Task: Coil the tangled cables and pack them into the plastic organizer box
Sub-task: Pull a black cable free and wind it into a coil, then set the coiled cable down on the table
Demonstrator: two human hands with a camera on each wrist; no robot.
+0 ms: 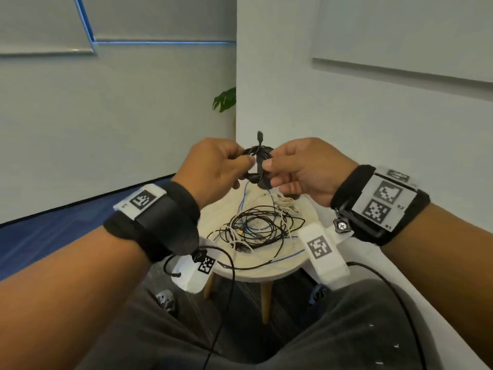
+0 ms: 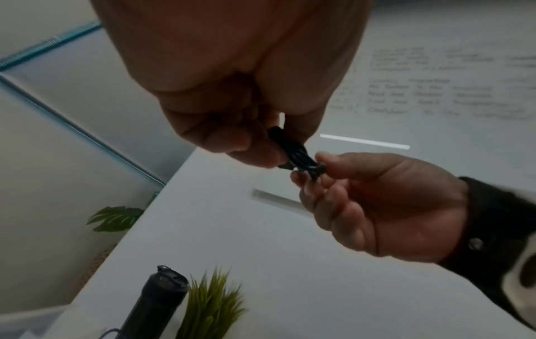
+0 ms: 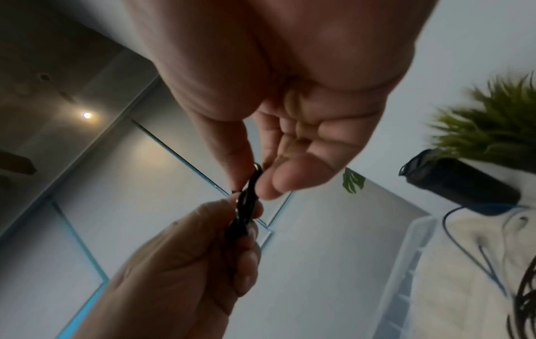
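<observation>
A small black coiled cable (image 1: 258, 164) is held up in the air above the round table (image 1: 256, 271), its plug end sticking up. My left hand (image 1: 221, 166) grips the coil's left side and my right hand (image 1: 296, 169) pinches its right side between thumb and fingers. The left wrist view shows the black coil (image 2: 296, 152) pinched between both hands, and the right wrist view shows the same coil (image 3: 246, 206). A tangle of black, white and blue cables (image 1: 256, 228) lies on the tabletop below. A clear plastic organizer box (image 3: 406, 263) shows at the table's edge in the right wrist view.
The small table stands on wooden legs (image 1: 266, 300) between my knees, close to a white wall corner. A black cylinder (image 2: 153, 302) and a green plant (image 2: 211, 305) stand near the table. Blue carpet (image 1: 53, 236) covers the floor to the left.
</observation>
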